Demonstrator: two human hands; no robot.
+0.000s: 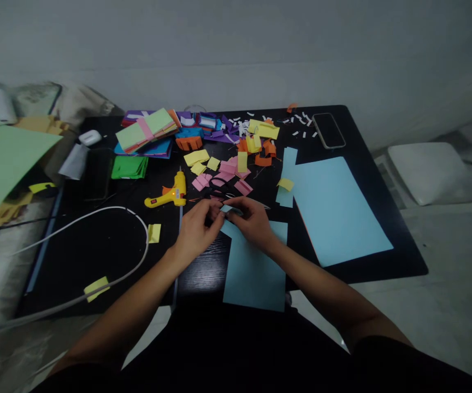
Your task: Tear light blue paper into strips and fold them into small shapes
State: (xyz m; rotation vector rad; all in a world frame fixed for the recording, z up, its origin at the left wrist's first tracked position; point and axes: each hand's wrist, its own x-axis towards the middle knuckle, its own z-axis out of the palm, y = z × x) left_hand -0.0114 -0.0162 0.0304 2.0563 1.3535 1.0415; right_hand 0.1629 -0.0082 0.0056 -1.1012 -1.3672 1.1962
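My left hand point(196, 228) and my right hand point(254, 222) meet near the middle of the black table, fingertips pinched together. Between them is a small piece of light blue paper point(228, 209), partly hidden by the fingers. Under my right hand and wrist lies a larger light blue sheet point(254, 273), reaching past the table's front edge. Just beyond my fingers are scissors point(219, 185) with dark handles, partly covered. A yellow glue gun point(170, 194) lies to the left of my left hand. Pink paper pieces point(228, 168) are scattered behind the scissors.
Light blue sheets point(340, 210) lie at the right, a phone point(328, 131) behind them. Stacked coloured paper point(148, 131), green paper point(129, 167) and orange and yellow scraps point(263, 147) fill the back. A white cable point(143, 229) loops across the left. A white stool point(426, 169) stands at right.
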